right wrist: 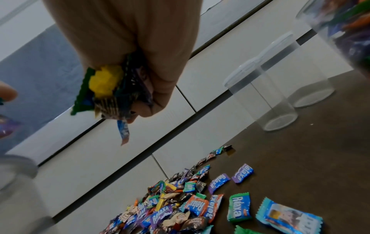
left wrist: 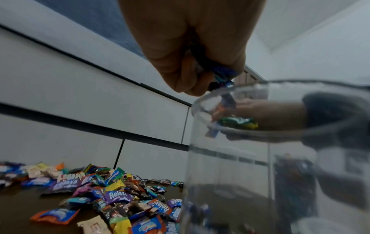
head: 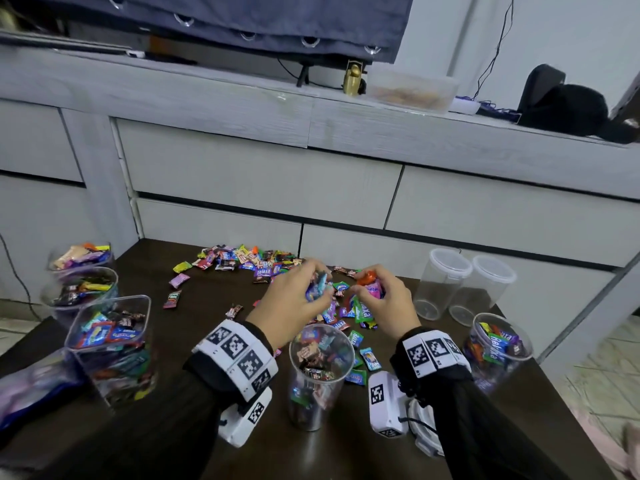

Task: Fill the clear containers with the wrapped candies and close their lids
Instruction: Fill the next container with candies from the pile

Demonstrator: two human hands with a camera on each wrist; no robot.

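Note:
A pile of wrapped candies (head: 263, 263) lies on the dark table (head: 207, 306). Both hands hover over it, just beyond a tall round clear container (head: 320, 372) that is partly filled and has no lid on. My left hand (head: 304, 292) grips a bunch of blue-wrapped candies (left wrist: 222, 76). My right hand (head: 375, 289) grips a fistful of candies (right wrist: 108, 88) in yellow, green and purple wrappers. In the left wrist view the container's rim (left wrist: 260, 88) stands right below the fist.
Three open candy-filled containers (head: 110, 344) stand at the left edge, another filled one (head: 498, 344) at the right. Two empty lidded containers (head: 446, 282) stand at the back right. A white lid (head: 422, 431) lies near my right forearm. White drawers (head: 311, 188) rise behind the table.

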